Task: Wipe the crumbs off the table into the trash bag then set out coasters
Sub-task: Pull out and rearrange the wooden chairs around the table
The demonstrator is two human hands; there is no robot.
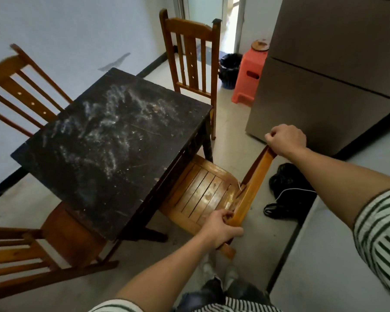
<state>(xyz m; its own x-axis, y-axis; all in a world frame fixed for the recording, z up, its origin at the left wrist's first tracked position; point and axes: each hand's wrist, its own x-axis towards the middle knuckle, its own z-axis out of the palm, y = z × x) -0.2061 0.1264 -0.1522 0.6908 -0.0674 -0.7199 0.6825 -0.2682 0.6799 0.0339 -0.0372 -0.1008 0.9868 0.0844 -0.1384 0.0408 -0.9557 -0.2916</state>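
Note:
A dark square table (122,167) stands in the middle, its top smeared with white dust and scattered crumbs (113,113). A wooden chair (203,194) is tucked partly under the table's right side. My left hand (221,228) grips the near end of the chair's top rail. My right hand (286,139) grips the far end of the same rail. A bin lined with a black trash bag (229,68) stands on the floor by the doorway. No cloth or coasters are in view.
Three more wooden chairs surround the table: far side (189,57), left (16,93) and near left (20,255). An orange plastic stool (249,75) and a grey fridge (329,75) stand at the right. A black bag (286,190) lies on the floor.

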